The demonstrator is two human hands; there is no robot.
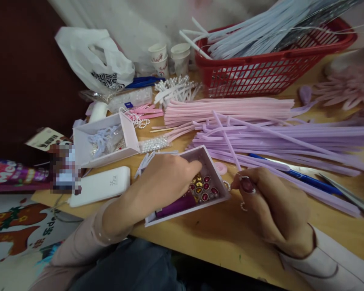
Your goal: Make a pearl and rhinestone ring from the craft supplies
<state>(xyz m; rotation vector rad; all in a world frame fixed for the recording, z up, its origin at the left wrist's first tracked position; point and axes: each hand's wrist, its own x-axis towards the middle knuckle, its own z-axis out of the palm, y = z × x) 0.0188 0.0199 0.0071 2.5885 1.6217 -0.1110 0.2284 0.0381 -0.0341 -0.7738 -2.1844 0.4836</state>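
Note:
My left hand (165,178) reaches into a small white box (214,169) on the wooden table, fingers curled down among red and gold gems (204,186); whether it holds one is hidden. A purple item (177,206) lies in the box's near end. My right hand (271,202) rests just right of the box, fingers pinched on a small pearl-beaded piece (227,185) at the box's corner. Lilac pipe cleaners (285,139) lie just beyond both hands.
A second white box (104,141) with trims sits at left, a white power bank (101,186) in front of it. Pink pipe cleaners (227,109), a red basket (273,64) of white stems, paper cups (170,58), a plastic bag (94,60), scissors (348,196) and a blue pen (309,180) surround them.

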